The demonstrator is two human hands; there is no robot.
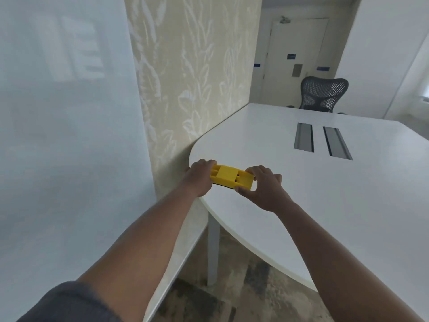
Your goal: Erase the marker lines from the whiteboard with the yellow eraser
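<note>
At frame centre, the left hand (201,175) and right hand (260,185) pinch opposite ends of the yellow plastic block eraser (228,176) at the rounded white table (301,194) edge, likely readying it for the glossy whiteboard (65,112) at left.

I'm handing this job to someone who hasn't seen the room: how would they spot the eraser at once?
Find the big white table against the leaf-patterned wall and look at its rounded near corner. There the yellow eraser sits between the left hand and right hand, each gripping one end. It is the only bright yellow thing, a blocky bar with a dark underside.
</note>
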